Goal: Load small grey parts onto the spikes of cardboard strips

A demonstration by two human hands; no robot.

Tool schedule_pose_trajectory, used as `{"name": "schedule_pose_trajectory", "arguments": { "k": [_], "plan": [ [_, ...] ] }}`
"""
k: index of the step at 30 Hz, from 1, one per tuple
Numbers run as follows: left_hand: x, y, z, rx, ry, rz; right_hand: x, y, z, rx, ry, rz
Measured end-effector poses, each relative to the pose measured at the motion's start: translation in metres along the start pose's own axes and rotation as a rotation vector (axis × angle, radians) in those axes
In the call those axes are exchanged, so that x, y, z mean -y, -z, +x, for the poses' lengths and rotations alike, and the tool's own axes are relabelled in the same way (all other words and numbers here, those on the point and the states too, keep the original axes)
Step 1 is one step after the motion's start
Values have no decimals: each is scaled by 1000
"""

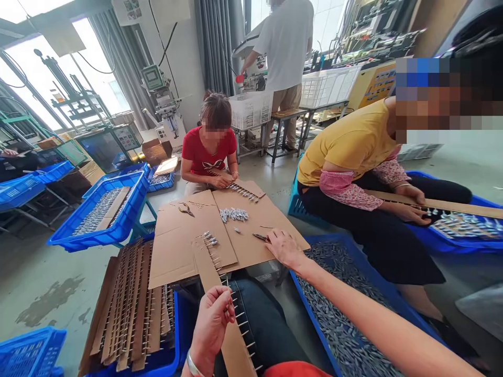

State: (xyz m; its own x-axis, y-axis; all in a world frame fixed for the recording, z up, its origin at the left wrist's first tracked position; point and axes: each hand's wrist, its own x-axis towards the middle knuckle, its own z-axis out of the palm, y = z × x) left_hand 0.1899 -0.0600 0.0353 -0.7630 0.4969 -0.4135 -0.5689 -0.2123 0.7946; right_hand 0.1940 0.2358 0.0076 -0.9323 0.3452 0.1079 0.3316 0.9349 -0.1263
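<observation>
My left hand (214, 314) is closed in a pinch around a thin metal pin (227, 281), just above a long cardboard strip (208, 267). Thin pins stick out along the strip's right edge, and several grey-white spindle-shaped pieces (210, 239) sit on those at its far end. The strip runs from my lap onto a cardboard-covered table (173, 235). On the table's right side, my right hand (285, 247) has its fingers closed over the handles of small dark pliers (259, 237). A pile of similar grey-white pieces (234, 214) lies mid-table, with a single one nearer me.
Yellow-handled pliers (186, 210) lie at the table's far left. A person in red (210, 152) works opposite; another in yellow (341, 146) sits right. A blue bin (334, 293) of grey pieces stands below my right arm. Pinned cardboard strips (129, 303) fill a crate at left.
</observation>
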Motion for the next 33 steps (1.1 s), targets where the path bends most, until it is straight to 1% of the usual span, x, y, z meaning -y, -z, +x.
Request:
{"name": "schedule_pose_trajectory", "arguments": {
  "k": [2,3,4,5,7,8,9,10,11,13,15,16,17,18,20,22,24,28,31,33],
  "plan": [
    [0,-3,-5,-5,1,-12,1,-9,4,-31,-5,-19],
    [1,-4,-7,-9,3,-13,3,-11,4,-51,-18,11],
    [1,-6,-10,-13,4,-12,6,-10,2,-72,-38,90],
    [1,-7,-12,-17,3,-9,10,-8,-1,-90,-68,245],
    [0,-8,-17,-19,4,2,20,1,-16,-102,-136,648],
    [0,-8,-20,-18,5,9,26,7,-27,-85,-175,862],
    [0,-8,-22,-18,4,17,33,13,-40,-42,-212,1044],
    [0,-8,-25,-22,3,27,41,19,-55,21,-242,1180],
    [1,-7,-28,-28,2,38,50,25,-72,133,-288,1380],
    [2,-4,-35,-47,0,69,69,34,-107,430,-367,1692],
    [5,-2,-42,-60,2,96,85,39,-139,682,-376,1821],
    [7,0,-46,-59,7,105,92,40,-153,750,-339,1819],
    [8,1,-49,-54,10,112,97,40,-164,781,-277,1784],
    [9,1,-53,-49,11,119,101,40,-173,774,-204,1717],
    [11,1,-59,-43,6,156,106,41,-184,677,-70,1522],
    [12,0,-64,-65,-13,232,109,43,-188,566,9,1335],
    [12,-1,-67,-107,-32,310,111,47,-188,506,51,1218],
    [15,0,-70,-153,-62,391,114,51,-186,461,128,1125],
    [18,3,-71,-160,-82,443,114,46,-187,412,176,1069],
    [20,5,-71,-164,-101,482,113,40,-189,401,181,1016]
  ]
}}
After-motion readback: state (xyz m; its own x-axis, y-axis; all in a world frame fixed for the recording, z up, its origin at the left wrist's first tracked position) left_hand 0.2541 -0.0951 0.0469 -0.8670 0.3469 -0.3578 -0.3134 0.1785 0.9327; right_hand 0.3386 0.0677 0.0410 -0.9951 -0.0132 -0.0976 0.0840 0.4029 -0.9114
